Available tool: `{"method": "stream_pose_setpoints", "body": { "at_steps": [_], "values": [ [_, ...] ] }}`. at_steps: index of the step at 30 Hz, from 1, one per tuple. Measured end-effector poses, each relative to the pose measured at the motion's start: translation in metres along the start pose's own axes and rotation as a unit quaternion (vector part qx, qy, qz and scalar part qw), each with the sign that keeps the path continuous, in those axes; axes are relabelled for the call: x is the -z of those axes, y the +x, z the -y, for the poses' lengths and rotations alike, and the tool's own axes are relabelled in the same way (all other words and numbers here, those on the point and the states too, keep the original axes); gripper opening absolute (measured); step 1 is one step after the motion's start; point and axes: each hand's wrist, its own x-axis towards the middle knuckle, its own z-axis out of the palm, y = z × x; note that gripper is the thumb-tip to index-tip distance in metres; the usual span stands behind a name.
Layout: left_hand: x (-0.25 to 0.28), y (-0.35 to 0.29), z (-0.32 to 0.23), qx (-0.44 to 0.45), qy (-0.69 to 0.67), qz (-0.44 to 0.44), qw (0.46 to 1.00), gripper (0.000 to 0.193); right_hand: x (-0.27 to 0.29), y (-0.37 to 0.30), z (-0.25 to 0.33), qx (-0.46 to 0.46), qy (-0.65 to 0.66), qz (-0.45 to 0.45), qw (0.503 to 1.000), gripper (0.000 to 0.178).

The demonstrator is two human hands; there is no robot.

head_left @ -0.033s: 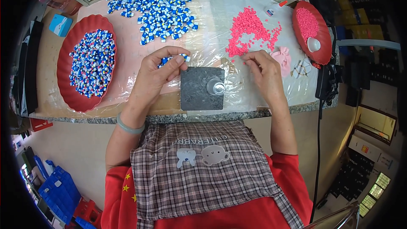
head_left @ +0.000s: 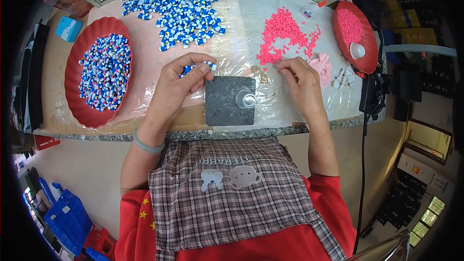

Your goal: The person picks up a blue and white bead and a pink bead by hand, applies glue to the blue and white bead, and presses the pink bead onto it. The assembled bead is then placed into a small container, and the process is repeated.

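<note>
While the large red oval tray (head_left: 72, 89) heaped with blue-and-white pieces lies well to the left of the person's fingers, a small blue box (head_left: 68, 28) sits beyond its far end. Beyond the fingers of the left hand (head_left: 176, 84) spreads a loose pile of blue-and-white pieces (head_left: 186, 2) on the clear plastic sheet (head_left: 241, 24) that covers the bench. The left hand is curled, its fingers (head_left: 195, 70) bent closed around a few small blue-and-white pieces (head_left: 211, 65), which peek out at the fingertips. Just below and to the right of those fingertips rests a dark square block (head_left: 224, 104) with a shiny metal post (head_left: 247, 100) near its right side; the block lies between the two hands, near the bench edge. The right hand (head_left: 302, 84) lies to the right of the block, its thumb and forefinger pinched together at the lower edge of a scatter of pink pellets (head_left: 285, 36); whether a pellet sits in the pinch cannot be told. Just right of that hand lies a pink bow-shaped piece (head_left: 323, 65). Farther right stands a smaller red tray (head_left: 345, 43) holding pink pellets and a white cup (head_left: 357, 50).
</note>
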Motion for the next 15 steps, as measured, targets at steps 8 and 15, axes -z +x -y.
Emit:
{"method": "stream_pose_setpoints", "body": {
  "at_steps": [8,15],
  "values": [
    [0.001,0.001,0.003,-0.004,-0.007,0.004,1.000,0.020,0.000,-0.003,-0.001,-0.003,-0.044,-0.013,0.999,0.010],
    [0.001,0.000,0.003,0.003,-0.003,0.003,1.000,0.021,-0.010,-0.001,0.001,0.033,-0.109,-0.012,0.993,0.009]
  ]
}}
